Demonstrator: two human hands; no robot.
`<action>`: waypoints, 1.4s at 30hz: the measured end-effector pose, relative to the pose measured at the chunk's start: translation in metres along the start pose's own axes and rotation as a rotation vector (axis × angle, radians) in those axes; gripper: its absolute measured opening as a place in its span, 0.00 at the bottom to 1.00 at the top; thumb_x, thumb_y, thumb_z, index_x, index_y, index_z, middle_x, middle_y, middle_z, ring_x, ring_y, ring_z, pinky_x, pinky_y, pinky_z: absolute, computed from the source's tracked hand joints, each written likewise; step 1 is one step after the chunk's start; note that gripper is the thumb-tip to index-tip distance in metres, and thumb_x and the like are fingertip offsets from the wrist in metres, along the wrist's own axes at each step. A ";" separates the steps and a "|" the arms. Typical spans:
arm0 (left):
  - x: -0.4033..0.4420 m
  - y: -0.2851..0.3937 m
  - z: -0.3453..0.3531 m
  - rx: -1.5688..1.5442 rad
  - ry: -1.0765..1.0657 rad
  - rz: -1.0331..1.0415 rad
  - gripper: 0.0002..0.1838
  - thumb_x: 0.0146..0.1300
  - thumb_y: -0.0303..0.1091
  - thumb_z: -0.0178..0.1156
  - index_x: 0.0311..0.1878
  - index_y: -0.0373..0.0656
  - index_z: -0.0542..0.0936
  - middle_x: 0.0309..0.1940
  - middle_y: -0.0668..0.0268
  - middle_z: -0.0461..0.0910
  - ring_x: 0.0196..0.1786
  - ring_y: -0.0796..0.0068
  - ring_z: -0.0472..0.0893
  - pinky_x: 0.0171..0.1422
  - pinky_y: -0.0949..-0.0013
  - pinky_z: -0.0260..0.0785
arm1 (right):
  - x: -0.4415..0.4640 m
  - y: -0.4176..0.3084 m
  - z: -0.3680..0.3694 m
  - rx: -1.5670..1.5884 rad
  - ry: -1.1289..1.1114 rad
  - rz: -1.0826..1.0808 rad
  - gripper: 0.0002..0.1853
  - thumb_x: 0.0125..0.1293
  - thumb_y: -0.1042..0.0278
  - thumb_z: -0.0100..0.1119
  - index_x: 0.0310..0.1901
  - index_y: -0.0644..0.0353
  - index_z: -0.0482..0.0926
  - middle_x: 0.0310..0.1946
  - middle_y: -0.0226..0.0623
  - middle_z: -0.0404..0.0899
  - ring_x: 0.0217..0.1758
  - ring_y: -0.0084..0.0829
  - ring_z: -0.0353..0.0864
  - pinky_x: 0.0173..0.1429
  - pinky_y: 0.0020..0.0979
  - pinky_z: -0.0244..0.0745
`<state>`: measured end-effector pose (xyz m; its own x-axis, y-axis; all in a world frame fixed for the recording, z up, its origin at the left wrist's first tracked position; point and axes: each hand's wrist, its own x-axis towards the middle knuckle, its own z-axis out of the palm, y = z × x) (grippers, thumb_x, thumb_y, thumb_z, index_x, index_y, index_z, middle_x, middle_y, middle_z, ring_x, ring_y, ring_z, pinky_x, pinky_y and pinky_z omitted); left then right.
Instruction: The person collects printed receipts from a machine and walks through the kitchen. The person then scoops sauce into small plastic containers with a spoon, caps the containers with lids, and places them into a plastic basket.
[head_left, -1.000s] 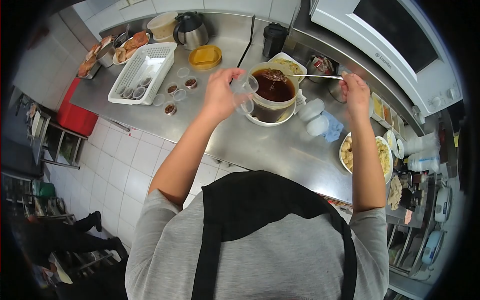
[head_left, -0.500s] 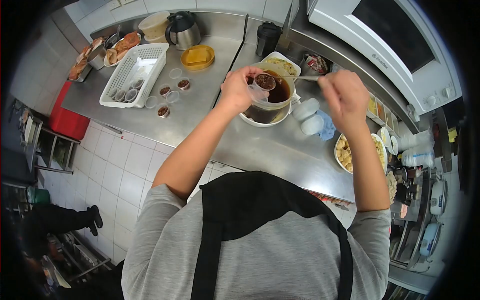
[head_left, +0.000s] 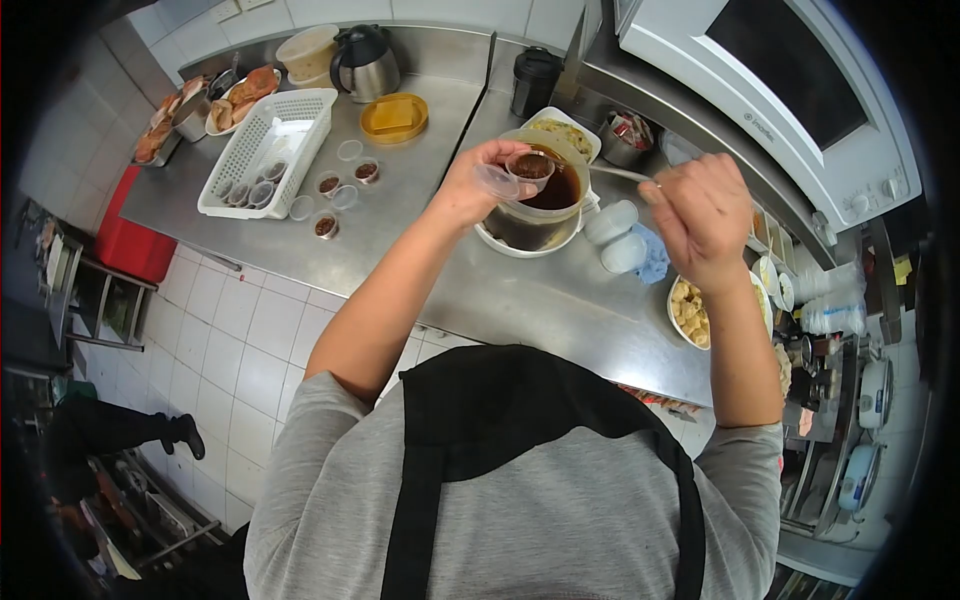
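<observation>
My left hand [head_left: 470, 190] is closed around a small clear cup [head_left: 532, 172] with dark sauce in it, together with a clear lid [head_left: 497, 182]. The cup is above a tall clear container [head_left: 535, 232] of brown liquid, which stands in a white bowl [head_left: 494, 238]. My right hand [head_left: 702, 215] grips the handle of a metal spoon [head_left: 620, 173] that reaches toward the cup and container; I cannot tell exactly where its bowl is. Stacked clear cups [head_left: 622, 250] lie on the counter beside a blue cloth [head_left: 655, 258].
Filled sauce cups [head_left: 326, 226] and loose lids [head_left: 302, 208] lie left, near a white basket [head_left: 318, 125] holding cups. Behind are a yellow dish [head_left: 375, 130] and a steel jug [head_left: 375, 75]. A microwave [head_left: 770, 110] overhangs the right. Another person's leg [head_left: 120, 430] shows at lower left.
My right hand has moved slightly right and down with the spoon, whose handle now tilts down toward the hand. The cup in my left hand is more upright. The other person's leg has shifted.
</observation>
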<state>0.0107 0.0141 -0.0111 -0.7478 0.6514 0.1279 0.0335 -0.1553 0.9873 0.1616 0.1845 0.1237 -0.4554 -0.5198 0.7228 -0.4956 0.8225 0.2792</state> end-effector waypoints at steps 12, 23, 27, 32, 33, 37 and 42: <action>-0.008 -0.003 -0.010 0.202 0.009 0.127 0.31 0.42 0.26 0.72 0.54 0.42 0.75 0.43 0.72 0.75 0.43 0.80 0.69 0.52 0.75 0.64 | -0.004 -0.004 -0.003 0.007 0.044 0.092 0.08 0.48 0.72 0.65 0.22 0.58 0.74 0.17 0.31 0.68 0.19 0.32 0.65 0.26 0.31 0.55; -0.020 -0.002 -0.032 0.254 0.156 0.111 0.32 0.38 0.28 0.72 0.52 0.43 0.76 0.44 0.72 0.78 0.37 0.80 0.70 0.47 0.75 0.66 | -0.040 -0.002 0.035 -0.025 0.172 0.419 0.07 0.53 0.72 0.63 0.23 0.60 0.74 0.19 0.35 0.72 0.22 0.36 0.70 0.29 0.33 0.62; -0.026 -0.001 -0.039 0.356 0.187 0.124 0.32 0.37 0.28 0.72 0.53 0.46 0.76 0.43 0.72 0.78 0.37 0.78 0.68 0.47 0.73 0.66 | -0.054 -0.016 0.062 0.064 0.024 0.546 0.07 0.55 0.71 0.61 0.24 0.60 0.75 0.20 0.36 0.74 0.24 0.35 0.72 0.31 0.32 0.66; -0.029 -0.001 -0.040 0.343 0.211 0.143 0.32 0.37 0.28 0.72 0.53 0.46 0.76 0.44 0.70 0.78 0.40 0.76 0.70 0.49 0.71 0.66 | -0.066 -0.004 0.074 0.319 0.127 1.128 0.12 0.61 0.65 0.57 0.24 0.62 0.74 0.18 0.33 0.72 0.23 0.20 0.68 0.32 0.26 0.65; -0.029 -0.001 -0.040 0.340 0.216 0.148 0.32 0.37 0.28 0.72 0.53 0.46 0.76 0.44 0.70 0.78 0.40 0.75 0.70 0.49 0.71 0.66 | -0.070 0.003 0.076 0.335 0.169 1.170 0.14 0.62 0.62 0.56 0.23 0.63 0.74 0.16 0.29 0.71 0.23 0.15 0.63 0.30 0.23 0.63; -0.027 0.002 -0.042 0.364 0.228 0.161 0.32 0.37 0.28 0.72 0.53 0.46 0.76 0.45 0.70 0.78 0.41 0.75 0.70 0.49 0.72 0.66 | -0.093 0.032 0.079 0.429 0.235 1.313 0.15 0.61 0.60 0.57 0.23 0.62 0.74 0.17 0.25 0.72 0.23 0.15 0.64 0.29 0.20 0.60; -0.025 0.003 -0.042 0.350 0.230 0.153 0.33 0.38 0.28 0.72 0.53 0.46 0.76 0.45 0.70 0.78 0.40 0.76 0.70 0.48 0.72 0.66 | -0.111 0.053 0.078 0.625 0.238 1.452 0.15 0.61 0.60 0.57 0.22 0.62 0.74 0.17 0.23 0.71 0.23 0.15 0.64 0.29 0.20 0.59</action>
<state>0.0011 -0.0339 -0.0156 -0.8437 0.4518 0.2900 0.3481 0.0491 0.9362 0.1280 0.2679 0.0093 -0.6986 0.6787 0.2264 -0.0028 0.3139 -0.9495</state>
